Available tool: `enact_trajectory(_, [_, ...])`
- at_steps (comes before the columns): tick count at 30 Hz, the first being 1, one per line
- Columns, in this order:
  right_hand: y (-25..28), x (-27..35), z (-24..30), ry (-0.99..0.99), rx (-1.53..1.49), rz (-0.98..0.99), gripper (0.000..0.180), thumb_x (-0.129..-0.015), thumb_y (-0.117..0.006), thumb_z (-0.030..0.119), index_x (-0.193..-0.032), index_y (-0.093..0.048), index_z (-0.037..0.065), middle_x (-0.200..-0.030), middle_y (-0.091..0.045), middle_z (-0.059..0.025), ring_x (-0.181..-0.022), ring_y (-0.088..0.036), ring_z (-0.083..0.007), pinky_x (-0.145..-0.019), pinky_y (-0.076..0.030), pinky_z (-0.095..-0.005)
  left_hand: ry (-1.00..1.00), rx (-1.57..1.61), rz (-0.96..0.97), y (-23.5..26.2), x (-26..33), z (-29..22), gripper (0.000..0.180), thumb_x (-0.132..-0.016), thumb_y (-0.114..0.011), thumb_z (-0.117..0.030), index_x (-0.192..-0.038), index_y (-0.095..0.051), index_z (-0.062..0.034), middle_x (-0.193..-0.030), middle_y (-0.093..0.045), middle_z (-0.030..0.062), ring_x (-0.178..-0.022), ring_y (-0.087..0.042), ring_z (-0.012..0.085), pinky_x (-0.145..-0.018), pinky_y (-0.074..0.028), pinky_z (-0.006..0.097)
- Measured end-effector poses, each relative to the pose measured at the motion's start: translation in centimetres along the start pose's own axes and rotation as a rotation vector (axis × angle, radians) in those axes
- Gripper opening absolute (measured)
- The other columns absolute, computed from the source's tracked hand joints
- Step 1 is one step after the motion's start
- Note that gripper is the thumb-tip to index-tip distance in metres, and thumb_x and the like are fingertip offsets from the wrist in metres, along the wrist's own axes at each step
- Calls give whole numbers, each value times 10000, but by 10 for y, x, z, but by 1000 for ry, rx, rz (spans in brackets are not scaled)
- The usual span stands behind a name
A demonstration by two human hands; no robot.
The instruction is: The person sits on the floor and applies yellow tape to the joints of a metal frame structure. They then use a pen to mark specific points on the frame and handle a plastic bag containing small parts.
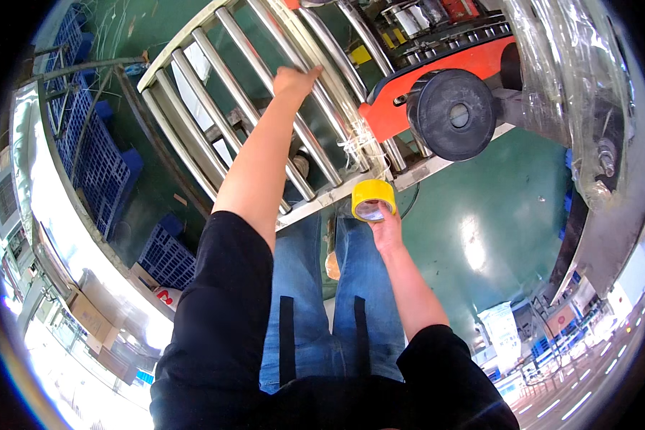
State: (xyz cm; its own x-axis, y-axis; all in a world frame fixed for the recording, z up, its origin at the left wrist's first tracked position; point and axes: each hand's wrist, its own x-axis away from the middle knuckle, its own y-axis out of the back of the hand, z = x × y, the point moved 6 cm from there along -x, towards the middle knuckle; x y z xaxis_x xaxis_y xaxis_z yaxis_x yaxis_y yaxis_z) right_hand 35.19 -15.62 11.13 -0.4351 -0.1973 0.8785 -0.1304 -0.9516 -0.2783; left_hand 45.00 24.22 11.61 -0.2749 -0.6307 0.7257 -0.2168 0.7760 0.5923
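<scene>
My right hand (385, 228) holds a roll of yellow packing tape (373, 198), its hollow core tilted toward me, by the near rim. The roll is just in front of the near rail of a roller conveyor (322, 202). My left arm reaches forward over the conveyor. My left hand (292, 82) is over the metal rollers (244, 44), its thumb stretched out to the right. The other fingers are mostly hidden, and contact with a roller is unclear. Clear film-like strands (355, 143) are bunched at the conveyor's near right part, beyond the tape.
To the right are an orange machine guard (437, 79) and a round black wheel (451, 115). Clear plastic film (573, 86) hangs at the upper right. Blue plastic pallets (86, 143) stand at left, near a cardboard box (89, 315). Green floor (480, 208) shows below the machine.
</scene>
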Motion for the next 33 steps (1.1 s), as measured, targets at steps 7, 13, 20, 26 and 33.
enact_trajectory(7, [-5,-2,-5,-4,-47,13,342,-873,-609,107,-1186,-477,73,-1125,-577,-100,-1061,-578,-256,-886,-495,-443,-80,862,383,-55,21,37,415,-775,-753,-369,-857,-579,-2,-669,-540,59,-649,-578,158,-646,-497,310])
enact_trajectory(13, [-2,-2,-7,-11,-53,22,357,-873,-617,119,-1198,-475,78,-1130,-577,-86,-1071,-573,-242,-891,-492,-437,-78,98,-177,-35,34,30,647,-642,-813,-451,-966,-506,17,-816,-622,119,-773,-623,279,-724,-502,354])
enact_trajectory(20, [-2,6,-3,-27,8,-63,343,-886,-589,108,-1205,-469,77,-1148,-574,-83,-1078,-572,-229,-888,-491,-416,-635,236,-384,-49,135,16,271,-750,-706,-111,-896,-502,-10,-885,-512,147,-862,-514,351,-757,-438,423])
enact_trajectory(26, [-5,-2,8,75,35,59,371,-869,-505,24,-1234,-452,63,-1153,-572,-100,-1073,-578,-239,-885,-492,-402,-329,519,-93,-96,174,87,136,-851,-602,-97,-950,-578,-8,-839,-603,101,-749,-592,198,-703,-478,319])
enact_trajectory(33, [0,-28,28,122,-156,-24,339,-916,-548,131,-1218,-477,-6,-1156,-576,-147,-1049,-595,-300,-858,-513,-454,23,480,149,-147,227,212,169,-896,-558,-120,-1012,-600,-5,-892,-644,100,-790,-625,180,-711,-501,289])
